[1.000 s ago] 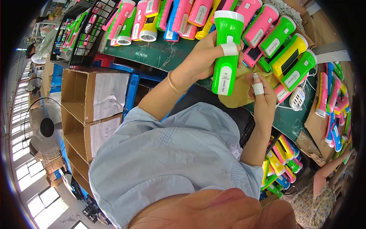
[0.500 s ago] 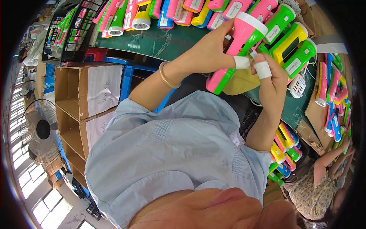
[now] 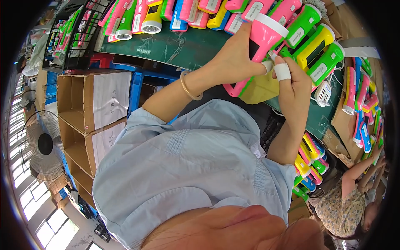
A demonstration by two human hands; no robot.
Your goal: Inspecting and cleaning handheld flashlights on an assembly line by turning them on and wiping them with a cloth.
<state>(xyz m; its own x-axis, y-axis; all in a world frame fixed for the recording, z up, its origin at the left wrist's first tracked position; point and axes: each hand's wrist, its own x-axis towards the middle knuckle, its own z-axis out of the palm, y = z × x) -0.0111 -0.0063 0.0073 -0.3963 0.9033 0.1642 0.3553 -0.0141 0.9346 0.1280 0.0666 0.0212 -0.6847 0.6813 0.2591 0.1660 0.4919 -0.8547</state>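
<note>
My left hand (image 3: 235,56) is wrapped round a pink and green flashlight (image 3: 266,33), its wide white-rimmed head pointing away from me. The lower end of its handle shows below my wrist. Against the handle's right side, my right hand (image 3: 291,77) pinches a small pale plug-like piece (image 3: 272,54); its exact kind is hard to make out. White tape (image 3: 283,71) wraps my right thumb, and my left thumb is taped too. Beneath the handle lies a yellow cloth-like piece (image 3: 260,91).
Several colourful flashlights (image 3: 152,21) line the far side of the green table (image 3: 179,48). A white multi-port charger (image 3: 323,93) with cables sits at right. Cardboard compartments (image 3: 75,93), a black basket (image 3: 79,46) and a fan (image 3: 45,143) stand left. Another person (image 3: 339,208) works at lower right.
The flashlight has turned in my left hand, so less of its green side shows. Both hands have shifted slightly left, still close together at the handle.
</note>
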